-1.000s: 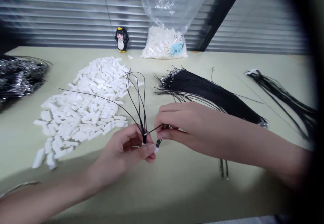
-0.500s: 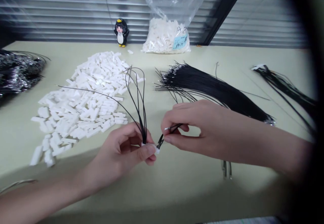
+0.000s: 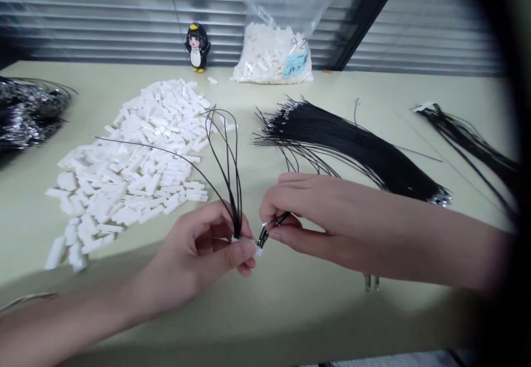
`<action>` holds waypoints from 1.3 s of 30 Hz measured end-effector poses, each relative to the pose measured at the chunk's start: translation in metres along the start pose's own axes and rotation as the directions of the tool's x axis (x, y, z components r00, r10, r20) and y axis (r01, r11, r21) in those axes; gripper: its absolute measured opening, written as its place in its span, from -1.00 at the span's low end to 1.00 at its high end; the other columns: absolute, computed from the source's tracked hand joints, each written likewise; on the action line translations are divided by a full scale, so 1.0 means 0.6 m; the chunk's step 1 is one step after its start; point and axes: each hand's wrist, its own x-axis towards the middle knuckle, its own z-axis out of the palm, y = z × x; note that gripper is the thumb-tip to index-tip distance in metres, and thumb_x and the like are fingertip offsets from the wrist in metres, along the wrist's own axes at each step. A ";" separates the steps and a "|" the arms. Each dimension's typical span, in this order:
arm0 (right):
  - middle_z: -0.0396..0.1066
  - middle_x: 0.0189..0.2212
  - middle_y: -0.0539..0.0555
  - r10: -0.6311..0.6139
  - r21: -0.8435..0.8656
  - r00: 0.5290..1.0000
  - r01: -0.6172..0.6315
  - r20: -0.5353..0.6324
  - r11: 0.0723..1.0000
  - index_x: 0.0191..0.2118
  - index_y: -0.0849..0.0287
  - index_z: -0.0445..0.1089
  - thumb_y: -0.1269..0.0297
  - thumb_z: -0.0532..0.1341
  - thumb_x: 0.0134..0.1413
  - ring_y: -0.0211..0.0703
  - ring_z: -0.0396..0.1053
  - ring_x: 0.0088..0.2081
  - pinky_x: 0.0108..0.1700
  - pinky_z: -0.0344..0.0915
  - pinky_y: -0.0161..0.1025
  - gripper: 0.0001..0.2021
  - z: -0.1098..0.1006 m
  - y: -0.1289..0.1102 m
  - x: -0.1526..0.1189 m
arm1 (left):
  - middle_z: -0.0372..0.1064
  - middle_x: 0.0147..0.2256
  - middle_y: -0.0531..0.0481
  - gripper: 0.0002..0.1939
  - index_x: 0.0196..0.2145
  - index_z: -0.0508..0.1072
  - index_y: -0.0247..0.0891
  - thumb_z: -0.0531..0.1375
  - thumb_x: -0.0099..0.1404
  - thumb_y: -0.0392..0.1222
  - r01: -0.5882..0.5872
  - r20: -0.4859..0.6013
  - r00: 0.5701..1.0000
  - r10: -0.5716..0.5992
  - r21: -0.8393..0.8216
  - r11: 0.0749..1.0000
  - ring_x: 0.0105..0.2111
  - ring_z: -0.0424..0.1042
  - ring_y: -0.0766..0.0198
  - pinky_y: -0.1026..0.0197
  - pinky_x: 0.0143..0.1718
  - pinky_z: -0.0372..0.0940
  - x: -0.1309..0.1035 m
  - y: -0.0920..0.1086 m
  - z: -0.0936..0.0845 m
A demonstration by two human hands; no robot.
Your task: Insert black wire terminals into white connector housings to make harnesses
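Between thumb and fingers, my left hand (image 3: 215, 242) pinches a small white connector housing (image 3: 259, 250), mostly covered by the thumb. Several thin black wires (image 3: 234, 201) rise from the housing in loops, and one stretches away to the left. More black wires come out at its right end. Close beside that end, my right hand (image 3: 302, 212) is closed in a pinch on a black wire (image 3: 283, 218), whose shiny metal tip shows at the fingers. I cannot tell whether the tip touches the housing.
White housings (image 3: 136, 157) lie heaped at the left. A thick bundle of black wires (image 3: 352, 140) is behind my right hand, with another bundle (image 3: 464, 146) farther right. At the back stand a penguin figurine (image 3: 197, 49) and a clear bag (image 3: 271, 54) of white parts.
My right hand has moved slightly left and down, bringing the wire's metal tip closer to the housing. My left hand keeps its pinch almost in place.
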 end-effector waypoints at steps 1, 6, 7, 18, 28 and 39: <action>0.25 -0.32 -0.10 0.000 -0.002 1.000 0.000 0.006 1.000 -0.24 0.07 0.24 0.17 -0.06 0.24 -0.43 0.16 -0.25 -0.24 0.06 -0.38 -0.81 0.000 0.000 0.000 | 0.36 -0.48 0.11 -0.89 -0.36 0.34 -0.28 0.24 0.20 -0.27 -0.003 0.002 1.000 0.003 -0.001 1.000 -0.46 0.44 0.43 0.42 -0.41 0.37 0.000 0.000 0.000; 0.26 -0.32 -0.09 0.008 -0.013 1.000 -0.008 0.011 1.000 -0.24 0.05 0.25 0.13 -0.06 0.24 -0.42 0.17 -0.27 -0.27 0.04 -0.37 -0.79 0.001 0.000 0.000 | 0.37 -0.48 0.11 -0.89 -0.36 0.35 -0.28 0.25 0.19 -0.29 0.006 -0.001 1.000 -0.006 -0.007 1.000 -0.46 0.44 0.42 0.41 -0.40 0.39 -0.002 0.000 0.001; 0.26 -0.33 -0.09 0.013 -0.017 1.000 -0.013 0.011 1.000 -0.25 0.05 0.26 0.13 -0.06 0.23 -0.42 0.17 -0.27 -0.28 0.04 -0.37 -0.78 0.001 0.000 0.000 | 0.37 -0.48 0.10 -0.89 -0.37 0.34 -0.28 0.25 0.19 -0.28 0.010 -0.003 1.000 -0.010 -0.007 1.000 -0.46 0.44 0.42 0.41 -0.40 0.39 -0.002 0.000 0.002; 0.27 -0.35 -0.06 0.006 0.003 0.999 -0.006 0.047 1.000 -0.27 0.08 0.33 0.18 -0.03 0.22 -0.43 0.17 -0.30 -0.31 0.03 -0.41 -0.78 -0.005 0.000 -0.001 | 0.37 -0.50 0.09 -0.90 -0.38 0.35 -0.28 0.24 0.18 -0.30 0.006 0.002 1.000 -0.006 0.049 0.999 -0.48 0.44 0.41 0.42 -0.42 0.38 0.001 0.004 0.004; 0.28 -0.32 -0.02 -0.113 -0.064 0.993 0.115 0.044 0.991 -0.24 0.13 0.31 0.35 -0.06 0.23 -0.37 0.16 -0.24 -0.25 0.06 -0.37 -0.79 -0.001 0.002 -0.008 | 0.37 -0.50 0.10 -0.88 -0.39 0.35 -0.26 0.26 0.15 -0.35 0.044 0.008 0.999 -0.044 0.029 0.999 -0.48 0.44 0.41 0.42 -0.42 0.36 0.001 0.008 0.005; 0.28 -0.28 0.02 -0.268 -0.260 0.964 0.260 0.007 0.930 -0.23 0.17 0.31 0.54 -0.04 0.12 -0.28 0.11 -0.23 -0.20 0.05 -0.31 -0.76 0.015 0.001 -0.006 | 0.34 -0.49 0.10 -0.88 -0.36 0.33 -0.26 0.22 0.22 -0.20 0.026 0.054 0.998 -0.027 0.014 1.000 -0.48 0.42 0.43 0.42 -0.42 0.37 0.000 -0.001 0.003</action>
